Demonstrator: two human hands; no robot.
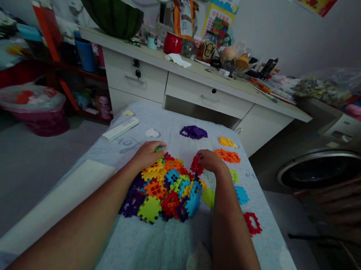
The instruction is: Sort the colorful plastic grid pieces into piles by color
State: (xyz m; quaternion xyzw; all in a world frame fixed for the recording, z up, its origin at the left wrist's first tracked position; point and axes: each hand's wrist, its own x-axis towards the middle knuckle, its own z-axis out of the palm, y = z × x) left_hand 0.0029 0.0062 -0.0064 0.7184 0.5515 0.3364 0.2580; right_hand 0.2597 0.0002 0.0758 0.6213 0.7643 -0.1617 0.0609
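A heap of coloured interlocking plastic building pieces (171, 187) lies on the cloth-covered table between my two forearms. My left hand (149, 154) rests at the heap's far left edge, fingers curled in. A bit of a blue-green building piece (160, 148) shows between its thumb and fingers. Above the heap's far right side, my right hand (211, 160) pinches a red building piece (197, 166) that hangs down from the fingertips. Beyond the hands sits a group of purple pieces (194, 132).
Along the table's right side lie yellow pieces (227, 142), orange pieces (227, 156), blue pieces (241, 195) and a red piece (252, 224). A white long box (120, 129) lies at the far left. Behind stands a cluttered white desk (138, 76); a washing machine (318, 145) is to the right.
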